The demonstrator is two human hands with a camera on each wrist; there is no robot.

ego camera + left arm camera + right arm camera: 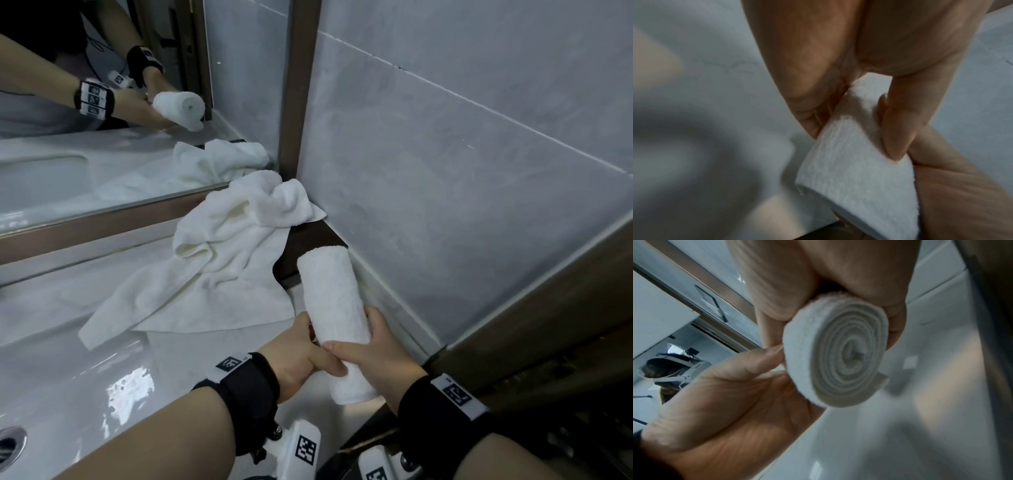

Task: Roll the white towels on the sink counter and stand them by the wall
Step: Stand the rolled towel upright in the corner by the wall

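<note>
A tightly rolled white towel [330, 301] is held off the counter, pointing away from me beside the tiled wall [445, 205]. My left hand [301, 353] grips its near part from the left, and my right hand [376, 346] wraps it from the right, thumb across the top. The right wrist view shows the roll's spiral end [846, 353] between my right hand [818, 280] and left hand [725, 402]. In the left wrist view a finger [900, 121] presses on the roll [855, 162]. A second white towel [219, 260] lies crumpled and unrolled on the counter near the corner.
A mirror [102, 154] runs along the back and reflects my hands and the roll. The white sink basin [68, 377] with its drain [10, 442] lies at the lower left. A dark ledge [308, 243] sits in the corner behind the roll.
</note>
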